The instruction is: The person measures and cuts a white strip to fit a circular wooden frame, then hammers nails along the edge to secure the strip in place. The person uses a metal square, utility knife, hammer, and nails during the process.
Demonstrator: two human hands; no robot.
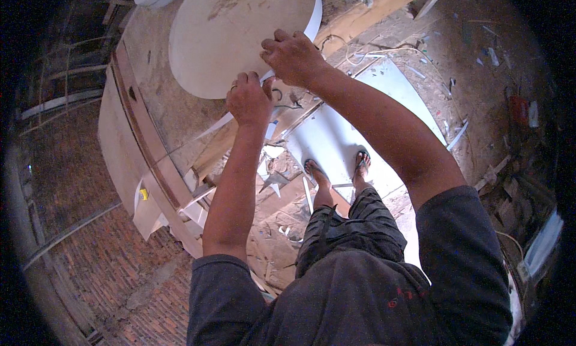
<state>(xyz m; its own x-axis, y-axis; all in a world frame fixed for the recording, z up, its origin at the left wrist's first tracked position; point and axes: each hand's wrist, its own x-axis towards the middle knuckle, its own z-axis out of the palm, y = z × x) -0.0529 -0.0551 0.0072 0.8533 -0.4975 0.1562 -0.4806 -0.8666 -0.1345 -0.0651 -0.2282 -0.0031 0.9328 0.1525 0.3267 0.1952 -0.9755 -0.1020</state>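
Hands at the near edge of a round board on a worn table.

Left hand (249,100) is curled into a loose fist at the rim of the pale round board (228,34), fingers folded under so that what they pinch cannot be told; a ring shows on one finger. Right hand (294,58) lies on top of the board's edge just beside it, fingers bent and pressing down. White edging strip (313,19) runs round the board's right side and trails out below the hands toward the left. The board rests on the table (150,106), whose surface is scuffed and brown. Below, sandalled feet stand on a pale blue sheet (336,136) on the floor, amid wood scraps and offcuts.
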